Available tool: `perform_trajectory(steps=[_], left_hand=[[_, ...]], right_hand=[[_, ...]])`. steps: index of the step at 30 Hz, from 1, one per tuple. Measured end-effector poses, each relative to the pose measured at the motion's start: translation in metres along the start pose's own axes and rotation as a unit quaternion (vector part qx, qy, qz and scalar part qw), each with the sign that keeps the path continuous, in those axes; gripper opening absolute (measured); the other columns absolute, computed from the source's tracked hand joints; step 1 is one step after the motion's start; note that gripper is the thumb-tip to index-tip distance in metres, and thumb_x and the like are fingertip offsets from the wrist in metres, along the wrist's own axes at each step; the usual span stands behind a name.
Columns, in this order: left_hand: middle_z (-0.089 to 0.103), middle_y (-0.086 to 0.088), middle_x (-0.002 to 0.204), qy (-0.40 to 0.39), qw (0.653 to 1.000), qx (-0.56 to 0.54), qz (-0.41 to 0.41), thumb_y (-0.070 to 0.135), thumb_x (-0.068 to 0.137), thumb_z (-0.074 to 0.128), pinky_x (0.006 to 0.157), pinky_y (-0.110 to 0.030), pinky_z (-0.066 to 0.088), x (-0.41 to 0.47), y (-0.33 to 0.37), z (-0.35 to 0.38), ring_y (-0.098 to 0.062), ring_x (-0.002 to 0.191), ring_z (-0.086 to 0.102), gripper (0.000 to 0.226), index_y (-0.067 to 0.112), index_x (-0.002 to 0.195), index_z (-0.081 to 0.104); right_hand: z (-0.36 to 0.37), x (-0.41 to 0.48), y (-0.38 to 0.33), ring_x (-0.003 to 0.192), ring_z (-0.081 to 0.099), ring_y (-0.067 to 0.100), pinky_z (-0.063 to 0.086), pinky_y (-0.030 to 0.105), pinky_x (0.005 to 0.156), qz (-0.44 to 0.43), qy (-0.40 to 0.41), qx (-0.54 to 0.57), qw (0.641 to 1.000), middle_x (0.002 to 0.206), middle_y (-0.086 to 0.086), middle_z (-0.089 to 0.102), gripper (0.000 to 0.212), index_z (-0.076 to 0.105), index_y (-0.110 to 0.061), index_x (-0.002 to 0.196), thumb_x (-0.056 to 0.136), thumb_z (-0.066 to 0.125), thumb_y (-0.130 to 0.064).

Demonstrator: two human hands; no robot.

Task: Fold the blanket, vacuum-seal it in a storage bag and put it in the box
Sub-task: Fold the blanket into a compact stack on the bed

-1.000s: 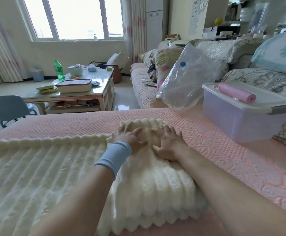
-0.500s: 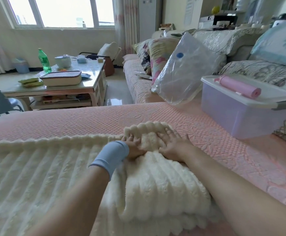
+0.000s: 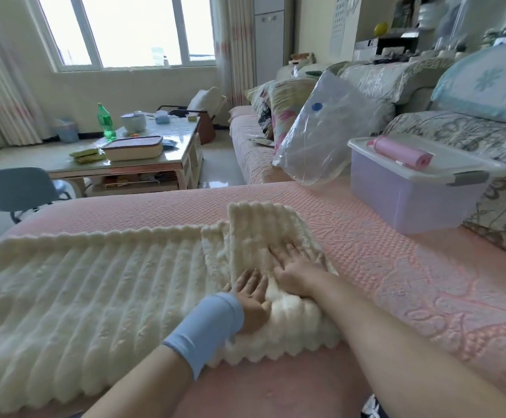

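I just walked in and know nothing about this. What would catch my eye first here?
Probably the fluffy cream blanket spread over the pink bed, with the left hand and right hand pressing flat on its folded end. Behind it, to the right, a clear storage bag leans against the sofa beside a lidded plastic box with a pink roll on top.

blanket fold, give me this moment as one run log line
phase: folding | blanket: part folded | left hand: flat on fold | right hand: flat on fold | bag: empty | box: lid on

Bare forearms, light blue wristband on left wrist
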State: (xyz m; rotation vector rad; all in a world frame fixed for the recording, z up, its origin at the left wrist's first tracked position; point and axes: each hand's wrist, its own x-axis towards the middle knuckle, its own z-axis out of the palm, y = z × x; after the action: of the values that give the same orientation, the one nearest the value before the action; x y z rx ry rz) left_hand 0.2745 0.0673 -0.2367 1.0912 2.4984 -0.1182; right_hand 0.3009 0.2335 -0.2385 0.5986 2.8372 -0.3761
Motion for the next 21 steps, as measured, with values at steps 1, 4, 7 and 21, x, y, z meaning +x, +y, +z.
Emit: perform_trajectory(steps=[1, 4, 7, 21], left_hand=[[-0.022, 0.007, 0.159, 0.029, 0.999, -0.009, 0.009, 0.043, 0.102, 0.014, 0.120, -0.039, -0.009, -0.004, -0.005, 0.010, -0.011, 0.145, -0.022, 0.060, 0.027, 0.153, -0.012], [-0.019, 0.012, 0.159, 0.124, 0.992, -0.021, 0.033, 0.050, 0.101, 0.012, 0.118, -0.033, -0.012, -0.014, -0.022, 0.030, -0.003, 0.143, -0.022, 0.057, 0.035, 0.152, -0.008], [-0.008, 0.016, 0.161, 0.145, 0.985, -0.093, 0.005, 0.064, 0.093, 0.021, 0.119, -0.040, -0.009, -0.021, -0.033, 0.022, -0.006, 0.146, -0.014, 0.058, 0.049, 0.149, 0.016], [-0.012, -0.013, 0.161, 0.025, 0.990, -0.134, -0.033, 0.078, 0.082, 0.040, 0.120, -0.046, 0.013, 0.069, -0.007, -0.048, -0.034, 0.149, 0.004, 0.087, 0.046, 0.150, -0.004]], right_hand=[[-0.001, -0.002, -0.001, 0.153, -0.015, 0.018, -0.009, 0.064, 0.118, -0.010, 0.009, 0.012, 1.000, 0.167, -0.005, -0.016, 0.063, -0.001, -0.044, 0.157, 0.100, 0.024, -0.051], [-0.007, -0.007, 0.001, 0.155, 0.001, 0.025, 0.003, 0.056, 0.123, -0.015, 0.071, 0.110, 0.991, 0.169, 0.002, -0.006, 0.067, 0.013, -0.038, 0.159, 0.098, 0.039, -0.045], [-0.020, -0.010, 0.013, 0.152, 0.015, 0.031, 0.019, 0.050, 0.122, 0.054, 0.110, 0.163, 0.979, 0.167, 0.008, 0.008, 0.071, 0.018, -0.038, 0.158, 0.093, 0.045, -0.045], [-0.034, 0.017, 0.056, 0.126, 0.055, 0.027, 0.046, 0.035, 0.100, 0.033, 0.206, 0.108, 0.972, 0.140, 0.006, 0.056, 0.080, 0.043, -0.040, 0.148, 0.075, 0.076, -0.035]])
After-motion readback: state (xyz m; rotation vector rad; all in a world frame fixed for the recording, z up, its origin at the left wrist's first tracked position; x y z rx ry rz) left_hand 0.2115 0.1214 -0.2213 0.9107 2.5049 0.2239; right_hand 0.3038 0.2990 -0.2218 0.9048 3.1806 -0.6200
